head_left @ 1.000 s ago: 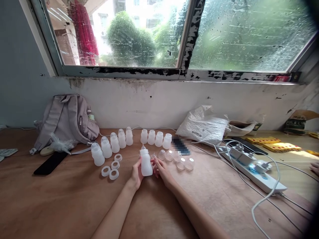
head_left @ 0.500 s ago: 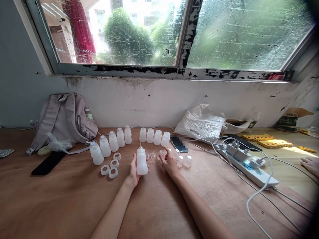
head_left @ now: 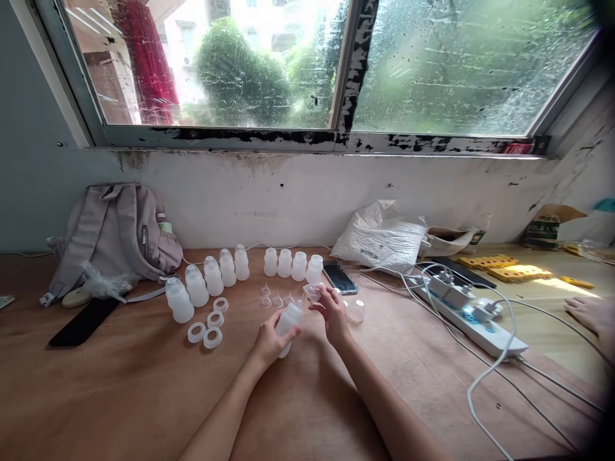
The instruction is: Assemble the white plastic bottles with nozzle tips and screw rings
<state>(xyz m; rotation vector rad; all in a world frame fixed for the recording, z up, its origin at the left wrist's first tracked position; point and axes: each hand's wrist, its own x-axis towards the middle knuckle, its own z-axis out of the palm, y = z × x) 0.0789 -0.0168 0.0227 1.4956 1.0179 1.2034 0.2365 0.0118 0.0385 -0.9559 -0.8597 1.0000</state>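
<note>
Left hand (head_left: 269,339) fingers wrapped around white bottle (head_left: 289,320), tilted, just above desk (head_left: 120,397). Right hand (head_left: 332,315) raised beside it, fingers pinching clear cap (head_left: 312,292) near bottle's mouth.

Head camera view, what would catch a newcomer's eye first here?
At table centre, the left hand holds a white bottle tilted toward the right hand, which holds a clear cap. Behind them runs a row of bottles, with loose rings at left. A white power strip trails cables at right.
</note>
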